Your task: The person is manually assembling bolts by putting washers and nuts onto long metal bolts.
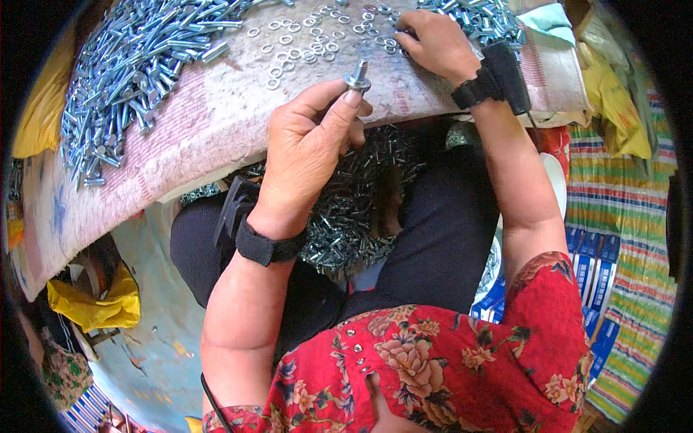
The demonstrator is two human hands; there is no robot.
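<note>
While left hand [307, 148] pinches bolt [357, 76] upright, thread up | right hand [433, 43] fingers curled onto washers [310, 40]

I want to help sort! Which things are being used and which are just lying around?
In use:
left hand pinching a bolt
right hand on the loose washers
heap of bolts
pile of bolts in the lap

Lying about:
yellow bag
striped cloth

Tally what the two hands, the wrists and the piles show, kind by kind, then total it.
Bolt with washer held in left hand: 1
Black wrist straps: 2
Bolt heaps on the board: 2
Right hand on the loose washers: 1 patch
Total: 6
</note>
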